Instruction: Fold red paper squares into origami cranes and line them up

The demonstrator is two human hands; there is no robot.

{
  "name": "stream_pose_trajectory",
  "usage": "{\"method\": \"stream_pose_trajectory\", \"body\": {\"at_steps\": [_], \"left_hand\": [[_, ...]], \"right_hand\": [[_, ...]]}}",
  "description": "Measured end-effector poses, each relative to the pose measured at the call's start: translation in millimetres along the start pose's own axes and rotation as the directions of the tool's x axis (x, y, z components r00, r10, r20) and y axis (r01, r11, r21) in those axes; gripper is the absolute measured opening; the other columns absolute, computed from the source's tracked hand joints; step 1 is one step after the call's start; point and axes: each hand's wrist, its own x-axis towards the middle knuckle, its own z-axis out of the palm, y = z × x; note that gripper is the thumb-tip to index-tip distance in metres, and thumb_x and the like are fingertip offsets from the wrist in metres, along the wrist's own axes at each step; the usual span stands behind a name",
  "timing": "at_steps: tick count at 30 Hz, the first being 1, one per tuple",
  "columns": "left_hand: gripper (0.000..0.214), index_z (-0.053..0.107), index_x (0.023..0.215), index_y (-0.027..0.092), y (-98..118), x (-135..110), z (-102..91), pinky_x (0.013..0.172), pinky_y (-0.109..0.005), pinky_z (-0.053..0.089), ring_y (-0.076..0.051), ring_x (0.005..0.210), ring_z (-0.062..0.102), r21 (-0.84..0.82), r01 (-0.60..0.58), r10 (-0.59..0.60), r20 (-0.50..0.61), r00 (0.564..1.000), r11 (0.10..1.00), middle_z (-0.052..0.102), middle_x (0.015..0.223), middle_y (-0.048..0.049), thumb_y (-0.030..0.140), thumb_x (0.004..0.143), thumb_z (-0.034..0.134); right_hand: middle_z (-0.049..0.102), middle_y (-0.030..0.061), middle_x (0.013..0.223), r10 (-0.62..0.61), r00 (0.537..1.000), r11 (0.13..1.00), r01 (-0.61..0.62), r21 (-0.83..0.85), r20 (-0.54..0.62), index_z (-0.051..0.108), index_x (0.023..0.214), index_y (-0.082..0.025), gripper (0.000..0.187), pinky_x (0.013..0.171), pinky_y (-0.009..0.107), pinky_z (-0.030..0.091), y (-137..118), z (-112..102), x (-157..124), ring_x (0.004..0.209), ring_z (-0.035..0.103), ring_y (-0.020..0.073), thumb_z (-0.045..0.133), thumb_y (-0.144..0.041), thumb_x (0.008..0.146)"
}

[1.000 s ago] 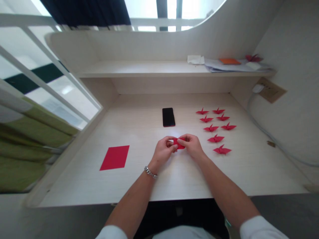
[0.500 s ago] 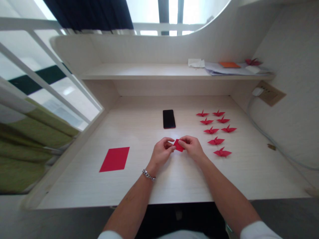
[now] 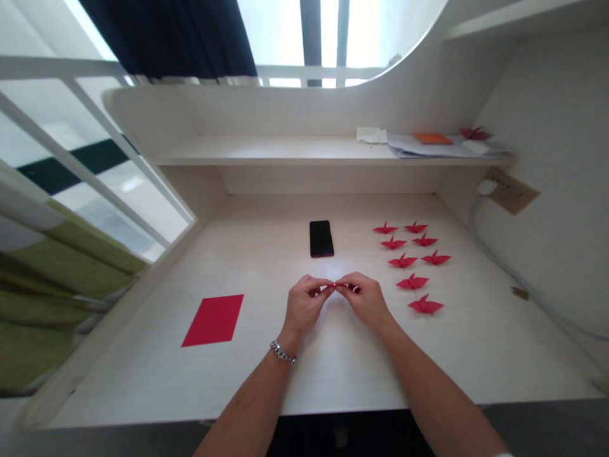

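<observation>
Between my two hands, over the middle of the desk, is a small folded piece of red paper (image 3: 335,285). My left hand (image 3: 307,303) pinches its left side between thumb and forefinger. On the other side my right hand (image 3: 364,298) pinches it the same way. Seen nearly edge-on, the paper shows only as a thin red strip, and the fingers cover most of it. A flat red paper square (image 3: 214,320) lies on the desk to the left. To the right stand several folded red paper cranes (image 3: 413,282) in two columns.
A black phone (image 3: 321,239) lies beyond my hands. The shelf (image 3: 266,147) at the back bears papers (image 3: 419,146), an orange piece (image 3: 432,138) and another red folded crane (image 3: 476,133). A cable (image 3: 504,260) runs down the right wall from a socket (image 3: 512,192).
The folded red paper has turned from showing its flat face to nearly edge-on. My left fingers have closed on it, where they were looser before. The camera view has tilted slightly upward.
</observation>
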Motion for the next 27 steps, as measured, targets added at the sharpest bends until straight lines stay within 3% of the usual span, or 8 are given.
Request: {"method": "stream_pose_trajectory", "body": {"at_steps": [4, 6, 9, 17, 27], "left_hand": [[0.027, 0.074, 0.092, 0.018, 0.9, -0.6, 3.2, 0.050, -0.023, 0.043, -0.012, 0.054, 0.054, -0.161, 0.170, -0.161, 0.067, 0.985, 0.972, 0.064, 0.062, -0.0014, 0.037, 0.074, 0.071], [0.030, 0.072, 0.094, 0.016, 1.1, 0.3, 4.9, 0.054, -0.025, 0.049, -0.015, 0.062, 0.061, -0.288, 0.227, -0.204, 0.107, 0.973, 0.930, 0.069, 0.070, -0.0042, 0.037, 0.072, 0.073], [0.029, 0.072, 0.092, 0.016, 1.3, 2.0, 6.0, 0.066, -0.029, 0.054, -0.019, 0.078, 0.065, -0.385, 0.222, -0.194, 0.110, 0.975, 0.896, 0.072, 0.091, -0.0085, 0.034, 0.070, 0.075], [0.021, 0.072, 0.090, 0.018, 2.0, 2.5, 5.0, 0.068, -0.027, 0.052, -0.016, 0.076, 0.063, -0.354, 0.153, -0.124, 0.104, 0.987, 0.923, 0.071, 0.089, -0.0062, 0.031, 0.073, 0.072], [0.021, 0.072, 0.091, 0.018, -0.6, 2.1, 3.9, 0.073, -0.029, 0.053, -0.019, 0.083, 0.064, -0.309, 0.171, -0.126, 0.159, 0.979, 0.936, 0.070, 0.092, -0.0073, 0.031, 0.076, 0.070]], "right_hand": [[0.073, 0.0057, 0.087, 0.048, 0.998, 0.992, -0.042, 0.123, -0.041, 0.075, 0.083, -0.023, 0.010, 0.075, 0.033, 0.053, 0.4, 5.6, -1.0, 0.082, 0.066, 0.0210, 0.068, -0.027, 0.077], [0.073, 0.0063, 0.090, 0.074, 0.997, 0.984, -0.069, 0.166, -0.029, 0.075, 0.085, -0.022, 0.012, 0.079, 0.034, 0.053, -0.8, 6.1, -1.0, 0.085, 0.067, 0.0217, 0.069, -0.029, 0.076], [0.073, 0.0071, 0.092, 0.106, 0.994, 0.971, -0.107, 0.213, 0.019, 0.075, 0.088, -0.022, 0.017, 0.081, 0.035, 0.053, -5.0, 4.3, -0.7, 0.087, 0.067, 0.0225, 0.070, -0.032, 0.076], [0.074, 0.0069, 0.086, 0.184, 0.978, 0.930, -0.205, 0.305, 0.099, 0.075, 0.085, -0.020, 0.023, 0.077, 0.035, 0.054, -2.6, 1.8, 2.0, 0.082, 0.068, 0.0225, 0.073, -0.038, 0.071], [0.070, 0.0064, 0.074, 0.294, 0.933, 0.848, -0.355, 0.393, 0.208, 0.071, 0.083, -0.016, 0.036, 0.063, 0.031, 0.056, 1.9, 3.3, 1.9, 0.069, 0.068, 0.0193, 0.071, -0.050, 0.071]]}}
